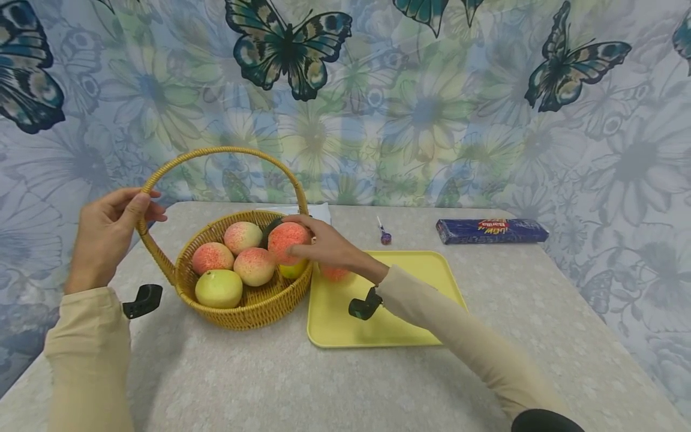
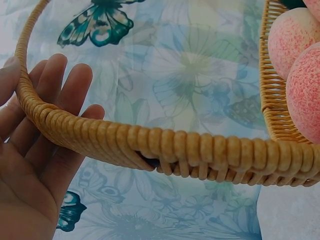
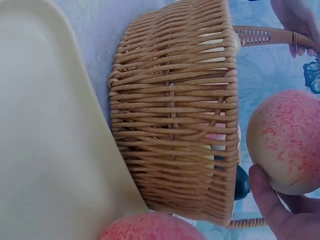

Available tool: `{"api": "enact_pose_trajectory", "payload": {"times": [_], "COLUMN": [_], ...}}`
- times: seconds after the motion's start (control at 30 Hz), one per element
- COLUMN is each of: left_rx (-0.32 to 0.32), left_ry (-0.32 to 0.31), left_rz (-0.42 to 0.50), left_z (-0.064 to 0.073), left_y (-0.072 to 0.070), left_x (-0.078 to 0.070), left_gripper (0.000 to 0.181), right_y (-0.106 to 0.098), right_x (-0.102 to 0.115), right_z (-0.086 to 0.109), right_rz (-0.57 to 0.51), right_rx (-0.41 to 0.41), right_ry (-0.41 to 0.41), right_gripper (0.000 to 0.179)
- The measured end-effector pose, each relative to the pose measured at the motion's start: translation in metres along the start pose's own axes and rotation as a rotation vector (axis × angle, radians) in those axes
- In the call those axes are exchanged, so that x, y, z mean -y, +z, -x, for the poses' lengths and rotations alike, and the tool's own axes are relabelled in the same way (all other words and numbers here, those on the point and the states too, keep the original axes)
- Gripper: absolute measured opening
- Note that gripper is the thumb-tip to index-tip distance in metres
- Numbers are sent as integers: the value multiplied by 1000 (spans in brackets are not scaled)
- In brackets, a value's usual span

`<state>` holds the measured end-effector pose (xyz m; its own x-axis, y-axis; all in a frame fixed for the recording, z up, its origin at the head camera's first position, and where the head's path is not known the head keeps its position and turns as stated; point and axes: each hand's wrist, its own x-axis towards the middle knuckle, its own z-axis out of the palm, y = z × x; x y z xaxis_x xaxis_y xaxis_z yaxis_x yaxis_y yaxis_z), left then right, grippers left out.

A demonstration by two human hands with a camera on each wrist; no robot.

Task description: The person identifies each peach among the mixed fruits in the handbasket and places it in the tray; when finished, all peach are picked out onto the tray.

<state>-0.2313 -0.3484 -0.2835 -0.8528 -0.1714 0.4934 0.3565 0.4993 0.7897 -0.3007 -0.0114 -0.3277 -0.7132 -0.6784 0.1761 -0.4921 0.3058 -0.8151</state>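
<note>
My left hand [image 1: 108, 234] holds the left side of the handle [image 1: 224, 150] of a wicker basket [image 1: 248, 315], thumb in front and fingers behind. Over the basket's right side, my right hand [image 1: 335, 243] grips a peach [image 1: 287, 241], which the right wrist view shows above the rim. Inside lie several more peaches [image 1: 255, 266], a yellow-green round fruit [image 1: 218, 289], a yellow fruit [image 1: 293, 270] partly hidden under the held peach, and a dark green thing [image 3: 242, 182]. Another peach [image 1: 335, 273] sits on the yellow tray [image 1: 383, 327], partly covered by my right wrist.
The tray stands right beside the basket. Behind it lie a lollipop [image 1: 385, 236] and, farther right, a blue Barilla box [image 1: 491, 231]. White paper [image 1: 321, 211] shows behind the basket. A butterfly-patterned curtain [image 1: 378, 120] hangs beyond the table.
</note>
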Motion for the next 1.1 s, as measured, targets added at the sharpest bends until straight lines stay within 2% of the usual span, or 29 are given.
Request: {"api": "enact_pose_trajectory", "payload": {"times": [0.2,0.57,0.8,1.1], "left_rx": [-1,-9,-11,-13], "left_ry": [0,4,8,4], "left_rz": [-9,-4,0,1], "left_z": [2,4,5,8], "left_y": [1,2,2,1], "left_x": [0,0,0,0], "left_gripper": [30,29,29,29], "right_y": [-6,-17,-23,-30], "right_x": [-7,-16,-20,-28], "right_z": [7,20,32,42], "right_rz": [-51,-242,-227,-181], "right_rx": [-3,-23,-69,-78], "right_ry": [-5,7,17,10], "right_gripper": [55,62,58,58]}}
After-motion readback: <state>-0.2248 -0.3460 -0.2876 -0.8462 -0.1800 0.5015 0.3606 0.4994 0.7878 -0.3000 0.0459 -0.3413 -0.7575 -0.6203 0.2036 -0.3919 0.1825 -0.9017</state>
